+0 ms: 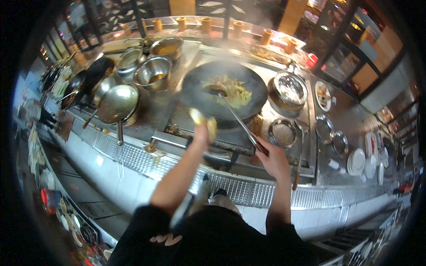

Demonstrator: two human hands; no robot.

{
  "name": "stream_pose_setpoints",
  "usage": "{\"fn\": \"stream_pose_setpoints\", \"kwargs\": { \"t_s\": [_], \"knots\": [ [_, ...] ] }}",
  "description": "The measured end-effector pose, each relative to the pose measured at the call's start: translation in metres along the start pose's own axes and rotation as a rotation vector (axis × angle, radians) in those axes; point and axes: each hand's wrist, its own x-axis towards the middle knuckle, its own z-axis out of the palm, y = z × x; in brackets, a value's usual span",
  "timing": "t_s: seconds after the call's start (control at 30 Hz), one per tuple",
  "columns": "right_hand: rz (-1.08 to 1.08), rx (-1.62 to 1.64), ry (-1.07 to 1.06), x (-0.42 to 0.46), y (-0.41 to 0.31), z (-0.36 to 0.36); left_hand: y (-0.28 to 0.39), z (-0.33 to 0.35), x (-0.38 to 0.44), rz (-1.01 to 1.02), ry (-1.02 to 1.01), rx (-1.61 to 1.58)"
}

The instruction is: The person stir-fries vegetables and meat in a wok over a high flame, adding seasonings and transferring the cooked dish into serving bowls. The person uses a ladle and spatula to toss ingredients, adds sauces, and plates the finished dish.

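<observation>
A large dark wok [196,104] sits on the range in front of me, with steam rising from it. Chopped greenish food [244,94], partly blurred, lies in its bowl. My right hand [273,160] grips the wooden end of a long-handled cooking ladle [238,118]; its head is in the wok against the food. Near the wok's front left rim, my left hand [201,133] is closed around what looks like a pale yellow cloth [211,128]. Motion blurs that hand, and I cannot tell whether the cloth touches the rim.
Left of the wok are steel bowls [153,71] and a strainer [118,103] with its handle towards me. To the right stand a lidded pot [289,89], a small metal bowl [282,133] and another long-handled ladle [300,149]. White plates [356,162] are stacked farther right. A perforated drain strip [233,188] runs along the front.
</observation>
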Motion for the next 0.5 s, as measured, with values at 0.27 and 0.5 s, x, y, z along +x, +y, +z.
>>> {"fn": "stream_pose_setpoints", "kwargs": {
  "t_s": [0.27,0.5],
  "knots": [
    [0.069,-0.339,0.157,-0.005,0.018,0.005,-0.037,-0.188,-0.217,-0.315,-0.104,0.129],
    [0.1,0.21,0.002,-0.026,-0.068,0.152,-0.111,-0.387,-0.261,-0.167,0.21,-0.086]
  ]
}}
